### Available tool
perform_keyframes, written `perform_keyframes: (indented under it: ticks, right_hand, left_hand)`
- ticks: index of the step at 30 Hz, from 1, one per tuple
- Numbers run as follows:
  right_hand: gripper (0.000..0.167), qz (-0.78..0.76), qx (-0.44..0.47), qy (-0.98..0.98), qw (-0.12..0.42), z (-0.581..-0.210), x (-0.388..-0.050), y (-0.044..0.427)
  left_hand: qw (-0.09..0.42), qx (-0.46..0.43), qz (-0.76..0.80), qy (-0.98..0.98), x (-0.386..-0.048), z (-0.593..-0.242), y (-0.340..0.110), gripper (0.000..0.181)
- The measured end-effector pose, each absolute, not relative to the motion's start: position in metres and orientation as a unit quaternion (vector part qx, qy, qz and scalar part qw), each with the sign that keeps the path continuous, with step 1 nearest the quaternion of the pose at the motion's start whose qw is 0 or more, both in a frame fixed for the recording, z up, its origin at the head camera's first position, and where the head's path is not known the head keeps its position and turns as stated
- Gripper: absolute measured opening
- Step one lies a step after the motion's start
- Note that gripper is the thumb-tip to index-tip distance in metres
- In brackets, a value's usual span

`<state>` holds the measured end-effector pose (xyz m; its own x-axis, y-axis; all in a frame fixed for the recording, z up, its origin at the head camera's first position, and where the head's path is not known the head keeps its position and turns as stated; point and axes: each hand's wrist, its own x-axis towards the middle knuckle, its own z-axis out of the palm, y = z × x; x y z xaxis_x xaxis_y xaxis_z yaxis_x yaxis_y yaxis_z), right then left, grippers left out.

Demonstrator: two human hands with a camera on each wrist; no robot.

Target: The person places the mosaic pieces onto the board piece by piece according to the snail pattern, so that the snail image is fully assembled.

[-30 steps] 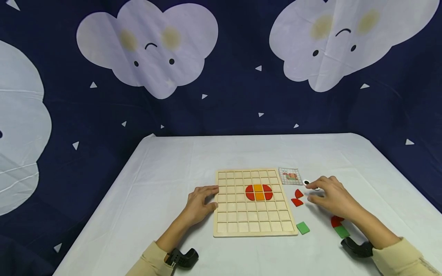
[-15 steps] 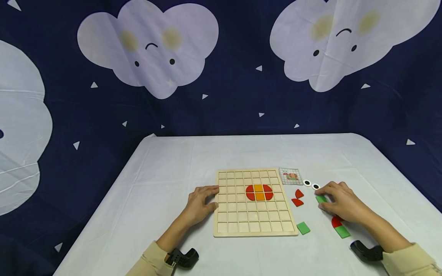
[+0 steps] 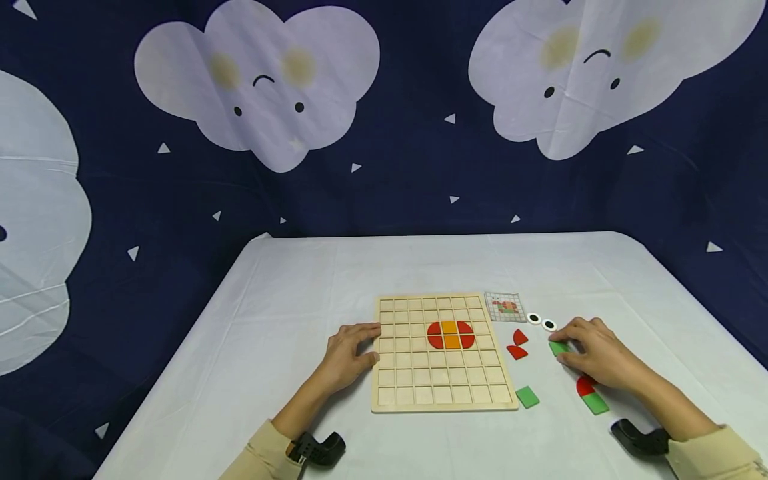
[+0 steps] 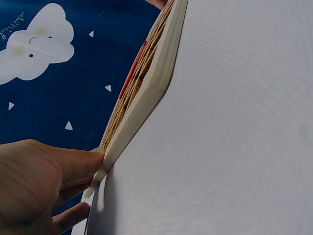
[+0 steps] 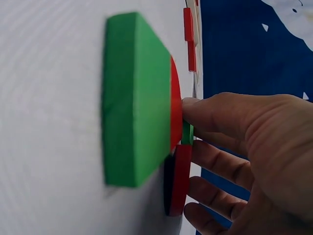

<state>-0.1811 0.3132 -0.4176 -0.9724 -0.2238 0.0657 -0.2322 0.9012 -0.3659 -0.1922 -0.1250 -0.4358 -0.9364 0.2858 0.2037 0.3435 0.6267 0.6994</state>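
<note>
In the head view a wooden grid board [image 3: 414, 377] lies flat, with red quarter pieces [image 3: 435, 335] and orange squares [image 3: 450, 341] forming a rounded shape. The left hand [image 3: 348, 357] rests its fingertips and thumb on the board's left edge; in the left wrist view the hand [image 4: 44, 181] touches the board's side [image 4: 151, 93]. To the right of the board, the right hand [image 3: 600, 353] pinches a green piece [image 3: 559, 347] between thumb and finger at the tabletop. The right wrist view shows the right hand [image 5: 254, 147] on that piece [image 5: 187, 132], partly hidden behind nearer red and green pieces.
A small pattern card [image 3: 505, 307] touches the board's upper right. Two eye discs [image 3: 541, 321] and two red pieces [image 3: 517, 344] lie between board and right hand. One green square [image 3: 527, 397] sits by the lower right corner; red and green pieces [image 3: 594, 402] lie below the right hand.
The right hand has moved from beside the eye discs down and right to the green piece, and its fingers now pinch it. The left hand and board have stayed in place.
</note>
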Motion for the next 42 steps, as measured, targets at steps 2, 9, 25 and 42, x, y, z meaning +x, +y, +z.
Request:
perform_keyframes:
  ticks: [2, 9, 25, 42]
  right_hand:
    - [0.027, 0.189, 0.117, -0.975, 0.012, -0.418, -0.181, 0.313]
    - [0.025, 0.187, 0.118, -0.975, 0.021, -0.417, -0.181, 0.311]
    - [0.023, 0.221, 0.159, -0.960, 0.061, -0.397, -0.183, 0.257]
    - [0.023, 0.245, 0.237, -0.938, 0.066, -0.402, -0.184, 0.186]
  left_hand:
    - [0.037, -0.175, -0.395, -0.901, -0.192, -0.436, -0.125, 0.044]
    - [0.035, -0.174, -0.395, -0.901, -0.192, -0.436, -0.125, 0.044]
    - [0.034, -0.172, -0.395, -0.902, -0.192, -0.436, -0.125, 0.044]
    - [0.036, -0.171, -0.398, -0.901, -0.191, -0.435, -0.124, 0.044]
